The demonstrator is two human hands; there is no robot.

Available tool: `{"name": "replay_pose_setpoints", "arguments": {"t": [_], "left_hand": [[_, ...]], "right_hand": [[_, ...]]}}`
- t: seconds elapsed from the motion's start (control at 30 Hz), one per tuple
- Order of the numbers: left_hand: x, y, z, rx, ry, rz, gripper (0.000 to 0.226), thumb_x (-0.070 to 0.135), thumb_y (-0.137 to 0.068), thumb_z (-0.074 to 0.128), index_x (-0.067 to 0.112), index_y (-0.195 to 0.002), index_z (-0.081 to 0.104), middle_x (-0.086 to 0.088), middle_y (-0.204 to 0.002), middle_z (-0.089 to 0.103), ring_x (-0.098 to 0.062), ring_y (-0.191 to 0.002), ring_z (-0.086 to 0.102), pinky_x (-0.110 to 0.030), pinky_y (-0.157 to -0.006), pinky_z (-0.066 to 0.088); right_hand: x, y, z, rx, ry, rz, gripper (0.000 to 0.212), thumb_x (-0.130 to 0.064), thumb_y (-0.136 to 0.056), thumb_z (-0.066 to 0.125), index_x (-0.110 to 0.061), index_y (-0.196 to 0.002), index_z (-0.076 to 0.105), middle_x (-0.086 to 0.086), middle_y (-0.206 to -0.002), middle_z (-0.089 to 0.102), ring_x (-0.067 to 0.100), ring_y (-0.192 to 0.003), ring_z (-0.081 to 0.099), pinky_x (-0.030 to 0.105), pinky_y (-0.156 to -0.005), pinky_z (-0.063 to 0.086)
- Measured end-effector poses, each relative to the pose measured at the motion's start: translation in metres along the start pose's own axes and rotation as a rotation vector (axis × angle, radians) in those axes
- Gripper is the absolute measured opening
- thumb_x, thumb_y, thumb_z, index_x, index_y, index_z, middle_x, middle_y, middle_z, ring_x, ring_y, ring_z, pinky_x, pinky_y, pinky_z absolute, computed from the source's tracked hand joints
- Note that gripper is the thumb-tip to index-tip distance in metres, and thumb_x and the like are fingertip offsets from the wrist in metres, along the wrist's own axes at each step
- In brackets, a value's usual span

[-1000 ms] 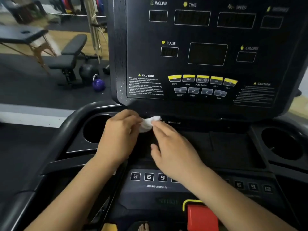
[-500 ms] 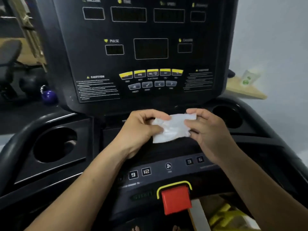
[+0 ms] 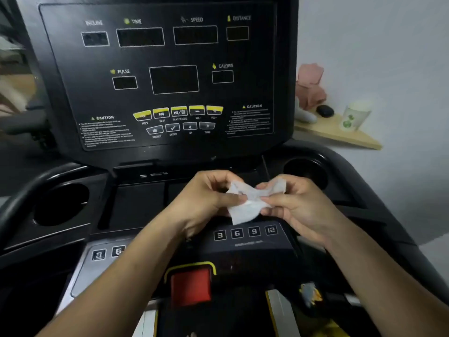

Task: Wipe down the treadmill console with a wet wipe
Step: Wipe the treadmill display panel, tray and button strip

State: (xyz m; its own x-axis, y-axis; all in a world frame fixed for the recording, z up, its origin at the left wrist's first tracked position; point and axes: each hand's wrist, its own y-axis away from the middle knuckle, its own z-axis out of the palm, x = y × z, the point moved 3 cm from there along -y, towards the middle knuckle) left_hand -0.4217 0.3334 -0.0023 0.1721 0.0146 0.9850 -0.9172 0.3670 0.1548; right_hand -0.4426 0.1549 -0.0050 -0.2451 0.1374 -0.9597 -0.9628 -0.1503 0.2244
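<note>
hands (image 3: 209, 198) (image 3: 297, 206): 2. wipe (image 3: 245, 207): 1. cup holders (image 3: 60, 205) (image 3: 303, 173): 2. display windows (image 3: 173, 79): 7. yellow buttons (image 3: 178, 111): 5. red button (image 3: 190, 287): 1. paper cup (image 3: 356, 115): 1.

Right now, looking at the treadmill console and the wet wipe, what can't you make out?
Head view:
Caution text on the treadmill console: too small and blurred to read.
Left number keys: left forearm covers those past 6.
The wet wipe: partly hidden by the pinching left hand and right hand.
Colourful object at the bottom right: blurred.

Console (image 3: 158, 79) face unobstructed; cup holders (image 3: 62, 204) flanking.
</note>
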Motion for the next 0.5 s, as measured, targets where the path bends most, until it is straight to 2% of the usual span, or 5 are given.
{"name": "replay_pose_setpoints", "arguments": {"t": [0.1, 0.2, 0.27, 0.37, 0.5], "left_hand": [[0.0, 0.004, 0.015, 0.032, -0.384, 0.157, 0.03, -0.015, -0.077, 0.067, 0.013, -0.07, 0.075, 0.003, -0.086, 0.068, -0.008, -0.078, 0.065, -0.018, -0.071, 0.05], [-0.01, 0.018, 0.033, 0.013, -0.87, 0.329, 0.021, 0.005, -0.079, 0.067, 0.022, -0.083, 0.079, 0.006, -0.108, 0.065, -0.005, -0.094, 0.063, -0.02, -0.082, 0.05], [-0.017, 0.028, 0.051, 0.025, -1.191, 0.403, 0.023, 0.022, -0.081, 0.062, 0.019, -0.099, 0.076, 0.001, -0.121, 0.063, -0.013, -0.112, 0.057, -0.029, -0.096, 0.046], [-0.02, 0.043, 0.077, 0.141, -1.474, 0.408, 0.04, 0.034, -0.089, 0.052, 0.013, -0.119, 0.067, -0.003, -0.129, 0.061, -0.023, -0.123, 0.051, -0.04, -0.108, 0.035], [-0.034, 0.038, 0.085, 0.09, -1.446, 0.25, 0.05, 0.031, -0.093, 0.034, 0.004, -0.13, 0.054, -0.012, -0.129, 0.06, -0.027, -0.119, 0.054, -0.04, -0.112, 0.035]], "right_hand": [[0.003, 0.004, -0.027, -0.021, 0.163, -0.046, 0.039, 0.015, -0.084, 0.055, -0.011, -0.062, 0.075, 0.007, -0.102, 0.072, 0.019, -0.094, 0.071, 0.028, -0.078, 0.056], [0.004, 0.01, -0.044, 0.023, 0.862, -0.307, 0.03, -0.01, -0.084, 0.056, -0.027, -0.07, 0.077, -0.011, -0.107, 0.072, 0.0, -0.101, 0.061, 0.021, -0.09, 0.047], [0.008, 0.024, -0.043, 0.048, 1.197, -0.49, 0.03, -0.031, -0.085, 0.048, -0.022, -0.086, 0.077, -0.011, -0.122, 0.065, 0.006, -0.111, 0.052, 0.03, -0.097, 0.044], [0.022, 0.048, -0.029, 0.021, 1.265, -0.54, 0.045, -0.033, -0.091, 0.036, -0.015, -0.118, 0.067, -0.003, -0.138, 0.055, 0.01, -0.124, 0.045, 0.035, -0.106, 0.038], [0.039, 0.042, -0.025, -0.092, 1.299, -0.422, 0.064, -0.037, -0.089, 0.019, -0.017, -0.147, 0.038, -0.006, -0.157, 0.03, 0.005, -0.142, 0.025, 0.031, -0.117, 0.014]]}}
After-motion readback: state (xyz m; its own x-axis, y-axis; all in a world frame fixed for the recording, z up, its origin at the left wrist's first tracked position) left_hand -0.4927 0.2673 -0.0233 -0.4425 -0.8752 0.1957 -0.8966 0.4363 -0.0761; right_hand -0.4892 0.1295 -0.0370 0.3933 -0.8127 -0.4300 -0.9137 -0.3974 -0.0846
